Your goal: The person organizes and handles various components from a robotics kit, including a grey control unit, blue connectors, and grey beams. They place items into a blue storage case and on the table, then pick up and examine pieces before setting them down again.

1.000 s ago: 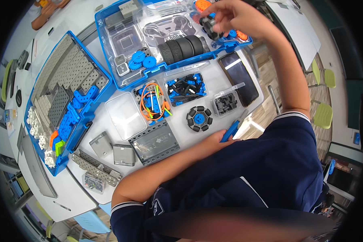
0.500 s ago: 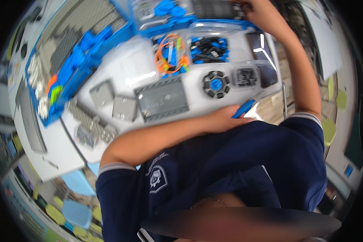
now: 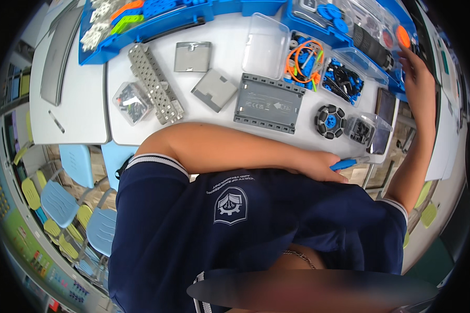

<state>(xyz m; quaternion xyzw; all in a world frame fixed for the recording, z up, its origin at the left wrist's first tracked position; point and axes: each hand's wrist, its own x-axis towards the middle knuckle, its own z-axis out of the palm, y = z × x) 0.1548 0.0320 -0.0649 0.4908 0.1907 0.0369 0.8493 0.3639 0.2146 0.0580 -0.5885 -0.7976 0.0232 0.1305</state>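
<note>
By the table [image 3: 225, 31], the left hand [image 3: 319, 166] grips a blue tool [image 3: 343, 164], best kept clear of the wheel [image 3: 330, 121]; whether the right hand [image 3: 419, 78], beside the orange disc [image 3: 403, 36], holds anything is unclear.

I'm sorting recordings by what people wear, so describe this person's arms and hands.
Short navy sleeves, each edged with a pale cuff band carrying a dark stripe. Below them the forearms are bare. The left hand and right hand are ungloved; no watch or bracelet shows.
</note>
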